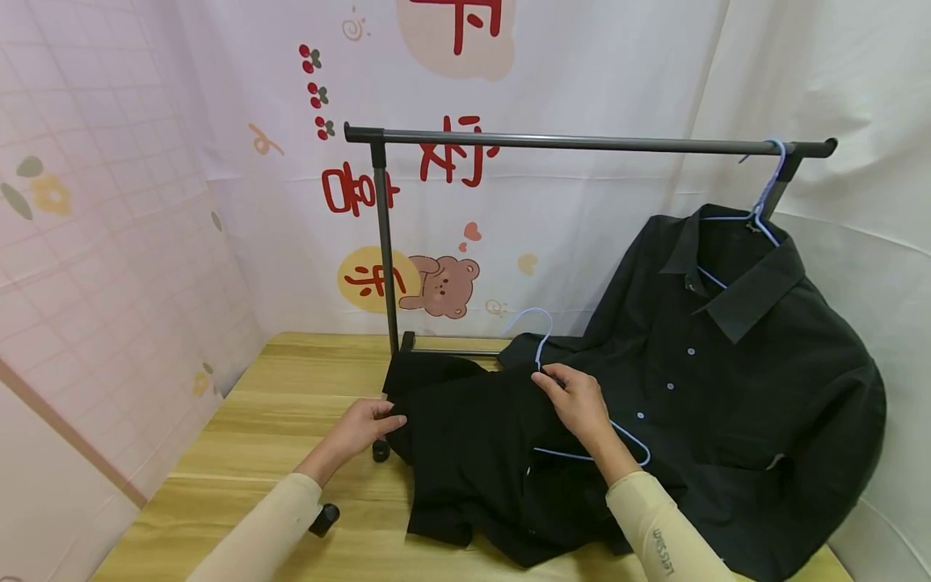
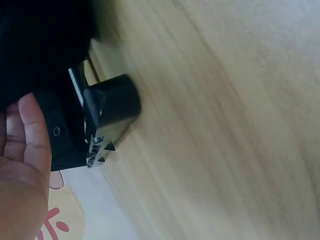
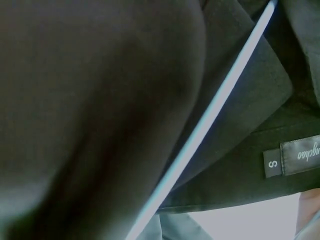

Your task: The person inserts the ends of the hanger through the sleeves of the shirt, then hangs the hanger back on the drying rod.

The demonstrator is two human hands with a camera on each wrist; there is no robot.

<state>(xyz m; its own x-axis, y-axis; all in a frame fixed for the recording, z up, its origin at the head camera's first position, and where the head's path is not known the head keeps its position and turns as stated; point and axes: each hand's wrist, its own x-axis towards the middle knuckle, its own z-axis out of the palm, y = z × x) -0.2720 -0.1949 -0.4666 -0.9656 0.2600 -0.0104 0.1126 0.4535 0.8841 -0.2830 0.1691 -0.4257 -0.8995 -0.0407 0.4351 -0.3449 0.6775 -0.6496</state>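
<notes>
A black shirt (image 1: pixel 465 428) lies bunched over the table in front of me, with a light-blue hanger (image 1: pixel 592 457) partly inside it. My right hand (image 1: pixel 578 404) pinches the hanger at the base of its hook, beside the cloth. At the shirt's left edge, my left hand (image 1: pixel 362 428) holds the fabric between thumb and fingers. In the left wrist view, that hand's fingertips (image 2: pixel 31 107) meet the dark cloth (image 2: pixel 40 45). The right wrist view shows the hanger's bar (image 3: pixel 200 130) crossing the shirt near its collar label (image 3: pixel 300 155).
Behind the work stands a dark metal clothes rack (image 1: pixel 553 142) on a wooden table (image 1: pixel 291 404). A second black shirt (image 1: pixel 727 388) hangs at its right end on another light-blue hanger (image 1: pixel 767 190). A black rack foot (image 1: pixel 323 520) lies near my left forearm.
</notes>
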